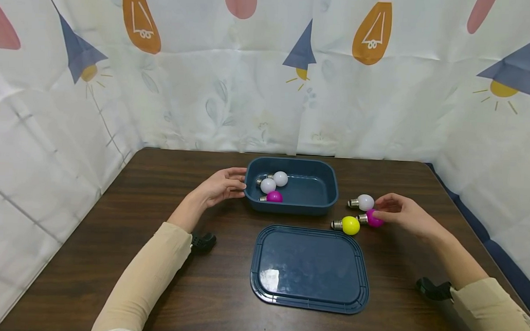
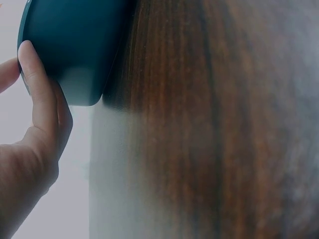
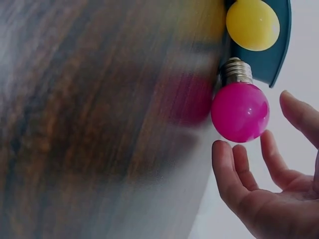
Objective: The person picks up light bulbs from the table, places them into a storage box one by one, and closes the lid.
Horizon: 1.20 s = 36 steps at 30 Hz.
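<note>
My left hand (image 1: 227, 186) rests its fingers against the left end of a dark blue plastic box (image 1: 285, 208); the left wrist view shows fingertips at the rim. Two white light bulbs (image 1: 268, 185) and a magenta light bulb (image 1: 274, 197) lie in the box's left part. To the right of the box, my right hand (image 1: 401, 215) is at a second magenta bulb (image 3: 240, 112) on the table. Its fingers are spread beside the round end, with no grip visible. A white bulb (image 1: 366, 202) and a yellow bulb (image 1: 351, 225) lie close by.
A dark blue lid (image 1: 309, 269) lies flat on the brown wooden table (image 1: 190, 294), in front of the box. Behind the table hangs a white curtain (image 1: 258, 97) printed with lamps. A black strap piece (image 1: 204, 242) hangs at the left wrist.
</note>
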Each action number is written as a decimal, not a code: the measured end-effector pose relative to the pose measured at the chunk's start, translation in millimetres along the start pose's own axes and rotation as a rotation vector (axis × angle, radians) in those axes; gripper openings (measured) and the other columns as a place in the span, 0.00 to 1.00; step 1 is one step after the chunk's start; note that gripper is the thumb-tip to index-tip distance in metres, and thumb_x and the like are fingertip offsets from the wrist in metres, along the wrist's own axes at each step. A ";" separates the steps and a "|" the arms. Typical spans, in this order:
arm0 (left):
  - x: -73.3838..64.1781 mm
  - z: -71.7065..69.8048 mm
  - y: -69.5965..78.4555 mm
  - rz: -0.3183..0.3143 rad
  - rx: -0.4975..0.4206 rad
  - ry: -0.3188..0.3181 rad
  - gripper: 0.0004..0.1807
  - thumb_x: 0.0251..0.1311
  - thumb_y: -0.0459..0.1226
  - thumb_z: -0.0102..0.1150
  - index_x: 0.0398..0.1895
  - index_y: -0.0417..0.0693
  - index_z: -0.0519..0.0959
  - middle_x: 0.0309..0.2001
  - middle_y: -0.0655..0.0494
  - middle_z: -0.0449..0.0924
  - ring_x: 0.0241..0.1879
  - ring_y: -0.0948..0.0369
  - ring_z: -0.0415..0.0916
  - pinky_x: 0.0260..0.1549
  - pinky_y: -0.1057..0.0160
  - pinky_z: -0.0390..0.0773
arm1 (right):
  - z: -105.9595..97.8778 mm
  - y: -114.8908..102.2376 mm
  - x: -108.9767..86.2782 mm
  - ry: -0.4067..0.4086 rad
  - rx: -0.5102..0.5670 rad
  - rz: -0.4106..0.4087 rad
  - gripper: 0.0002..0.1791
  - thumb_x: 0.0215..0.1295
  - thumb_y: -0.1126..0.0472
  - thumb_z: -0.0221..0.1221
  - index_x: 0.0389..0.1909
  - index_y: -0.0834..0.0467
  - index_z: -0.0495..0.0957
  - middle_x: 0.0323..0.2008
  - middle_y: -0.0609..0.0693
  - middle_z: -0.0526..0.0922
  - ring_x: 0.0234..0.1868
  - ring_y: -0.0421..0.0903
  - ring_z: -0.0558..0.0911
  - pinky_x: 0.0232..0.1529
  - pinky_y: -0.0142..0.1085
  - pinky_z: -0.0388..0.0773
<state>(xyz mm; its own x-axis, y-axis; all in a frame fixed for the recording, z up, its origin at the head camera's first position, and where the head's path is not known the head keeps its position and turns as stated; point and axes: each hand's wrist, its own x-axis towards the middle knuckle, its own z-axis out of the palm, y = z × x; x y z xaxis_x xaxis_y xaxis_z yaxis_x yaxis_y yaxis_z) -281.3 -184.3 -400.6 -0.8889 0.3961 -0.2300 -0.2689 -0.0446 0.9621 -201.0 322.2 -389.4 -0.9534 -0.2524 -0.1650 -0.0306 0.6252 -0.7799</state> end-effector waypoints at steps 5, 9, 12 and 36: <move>-0.2 -0.3 -0.4 -0.002 -0.005 0.004 0.37 0.70 0.22 0.53 0.79 0.38 0.54 0.67 0.35 0.65 0.41 0.59 0.82 0.45 0.62 0.86 | 1.8 1.1 2.6 -0.012 -0.001 0.000 0.29 0.72 0.52 0.64 0.64 0.67 0.70 0.60 0.64 0.75 0.60 0.61 0.75 0.56 0.45 0.79; -0.1 -0.5 -0.3 0.000 -0.002 0.001 0.37 0.70 0.23 0.54 0.79 0.38 0.54 0.67 0.35 0.65 0.41 0.59 0.82 0.45 0.61 0.86 | 2.6 0.0 3.6 -0.022 0.005 0.002 0.29 0.71 0.52 0.65 0.63 0.67 0.70 0.60 0.64 0.75 0.60 0.62 0.74 0.57 0.48 0.78; 0.1 -0.5 -0.2 0.004 0.001 -0.006 0.37 0.70 0.23 0.54 0.80 0.37 0.54 0.67 0.34 0.64 0.41 0.59 0.82 0.46 0.61 0.86 | 2.4 -0.5 3.8 -0.034 0.011 0.003 0.29 0.71 0.52 0.65 0.62 0.67 0.71 0.60 0.64 0.75 0.59 0.61 0.74 0.55 0.47 0.78; 0.1 -1.6 -0.9 0.003 0.000 -0.012 0.37 0.70 0.23 0.54 0.80 0.38 0.54 0.68 0.34 0.63 0.41 0.59 0.81 0.47 0.60 0.85 | 0.0 2.8 2.1 -0.045 -0.003 -0.024 0.26 0.72 0.55 0.65 0.63 0.66 0.73 0.59 0.64 0.76 0.56 0.60 0.76 0.52 0.42 0.80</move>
<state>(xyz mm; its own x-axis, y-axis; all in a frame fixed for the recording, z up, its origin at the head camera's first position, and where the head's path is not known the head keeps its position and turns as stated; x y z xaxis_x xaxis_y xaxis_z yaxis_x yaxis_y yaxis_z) -281.7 -185.7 -401.6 -0.8852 0.4068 -0.2258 -0.2666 -0.0458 0.9627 -203.0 323.4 -391.9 -0.9381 -0.2998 -0.1734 -0.0539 0.6210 -0.7819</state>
